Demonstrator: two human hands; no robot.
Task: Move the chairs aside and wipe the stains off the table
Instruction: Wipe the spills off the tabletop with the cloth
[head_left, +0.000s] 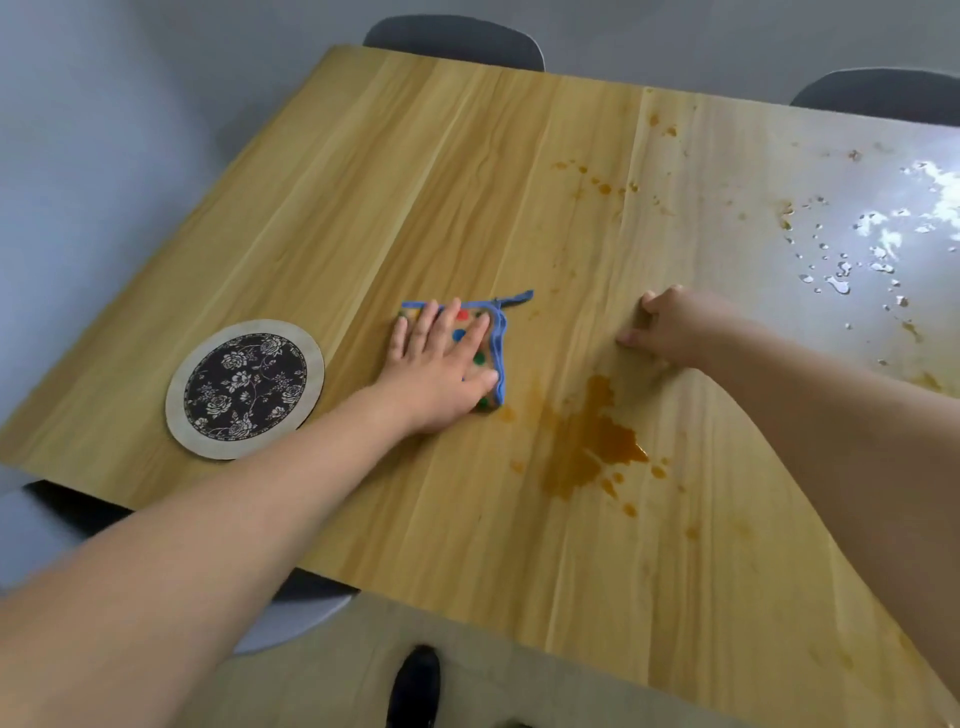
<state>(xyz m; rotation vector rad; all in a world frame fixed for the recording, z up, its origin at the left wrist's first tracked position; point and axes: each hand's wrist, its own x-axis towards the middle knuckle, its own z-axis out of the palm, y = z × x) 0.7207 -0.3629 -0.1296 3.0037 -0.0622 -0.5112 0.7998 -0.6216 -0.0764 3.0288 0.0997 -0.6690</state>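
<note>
Far left on the wooden counter (363, 171) lies a round mat (245, 388), pale-rimmed with a dark floral centre, flat near the counter's left edge. Below that edge a dark chair seat (72, 506) shows, partly tucked under the counter, and a pale rounded seat (291, 618) sits under the near edge.

Just right of the mat, the left hand (441, 371) lies palm down with fingers straight and spread, pressing flat on a folded cloth (485, 345). The cloth is tan with coloured dots and blue edging; a blue loop sticks out at its far right corner. It lies on the counter between the mat and the main spill, its near right corner just beside the outermost orange drops.

Right of the cloth, an orange-brown stain (597, 441) spreads over the middle of the counter, with small drops around it and a further trail of spots (602, 187) toward the far edge.

The right hand (670, 327) rests on the counter just beyond the stain, fingers curled under, nothing visible in its grip.

Far right, clear droplets (841, 270) glint in a bright reflection. Two dark chair backs stand at the far edge, one centre-left (457, 41), one at the right (883, 93). A dark shoe (415, 686) shows on the floor at the near edge.
</note>
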